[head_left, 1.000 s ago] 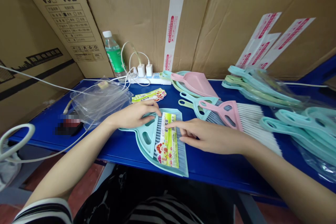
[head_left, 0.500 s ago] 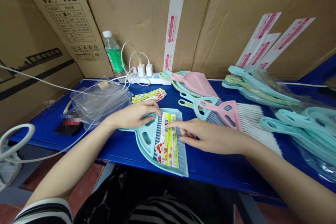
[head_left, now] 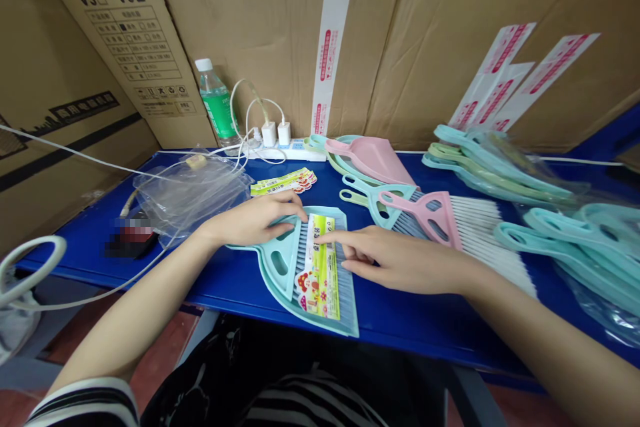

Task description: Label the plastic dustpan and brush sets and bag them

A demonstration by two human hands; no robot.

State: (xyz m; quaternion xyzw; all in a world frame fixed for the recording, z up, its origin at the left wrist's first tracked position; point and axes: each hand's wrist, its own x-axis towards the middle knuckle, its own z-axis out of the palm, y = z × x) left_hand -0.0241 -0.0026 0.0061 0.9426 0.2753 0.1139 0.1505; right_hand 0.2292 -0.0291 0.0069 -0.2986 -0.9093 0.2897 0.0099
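Observation:
A light-blue hand brush (head_left: 281, 260) with grey bristles lies in a matching dustpan (head_left: 280, 299) at the table's front. Across the bristles lies a yellow-green paper label (head_left: 324, 280) with a mushroom picture. My left hand (head_left: 255, 217) curls over the brush's upper edge, thumb and fingers closed on it; the handle is partly hidden beneath. With its index finger stretched out, my right hand (head_left: 390, 257) touches the label's upper part. Its other fingers are bent and hold nothing.
Several more labels (head_left: 285, 181) lie behind my left hand. A pink brush (head_left: 440, 217) and a pink dustpan (head_left: 377, 159) sit to the right, near bagged blue sets (head_left: 590, 253). Clear plastic bags (head_left: 190, 187), a bottle (head_left: 217, 107) and a power strip (head_left: 300, 152) are at left and back.

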